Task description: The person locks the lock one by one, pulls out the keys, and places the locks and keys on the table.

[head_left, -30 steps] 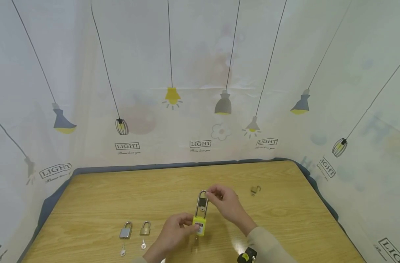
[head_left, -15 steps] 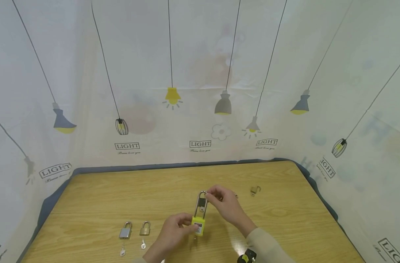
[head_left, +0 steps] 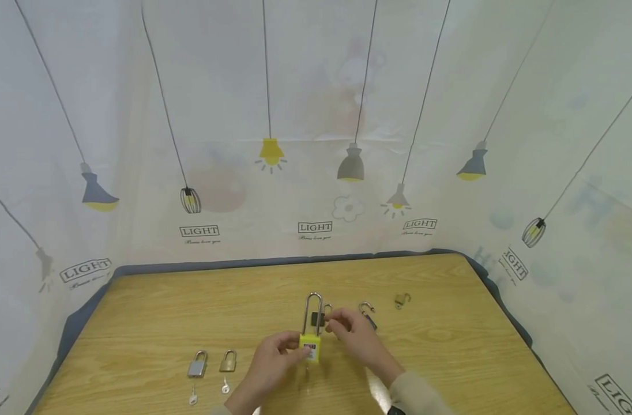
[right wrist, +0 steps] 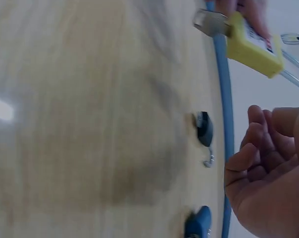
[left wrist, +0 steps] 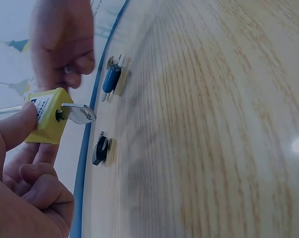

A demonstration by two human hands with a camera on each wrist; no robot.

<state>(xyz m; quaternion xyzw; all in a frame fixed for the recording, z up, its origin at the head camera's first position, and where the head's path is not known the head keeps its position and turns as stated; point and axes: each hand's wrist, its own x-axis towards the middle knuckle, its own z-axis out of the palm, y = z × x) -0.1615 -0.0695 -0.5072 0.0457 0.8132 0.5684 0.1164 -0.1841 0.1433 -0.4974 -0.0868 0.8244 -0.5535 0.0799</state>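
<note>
My left hand (head_left: 266, 360) grips a yellow padlock (head_left: 313, 340) by its body, thumb on the labelled face. Its long steel shackle (head_left: 305, 314) points up and away from me. In the left wrist view a silver key (left wrist: 80, 114) sticks out of the keyhole in the padlock's bottom. Just right of the shackle is my right hand (head_left: 354, 337); its fingers are loosely bent with nothing between them, as the right wrist view also shows (right wrist: 271, 163).
Behind the yellow padlock lie a black padlock (head_left: 318, 319) and a blue padlock (head_left: 369, 320) with raised shackle. An unlocked brass padlock (head_left: 399, 300) lies farther right. At left are a silver padlock (head_left: 196, 368) and another brass padlock (head_left: 228, 364), each with a key (head_left: 193, 397) before it.
My right hand has come off the shackle and sits slightly lower. The yellow padlock has shifted slightly up and left. The blue padlock, hidden earlier behind my right hand, now shows.
</note>
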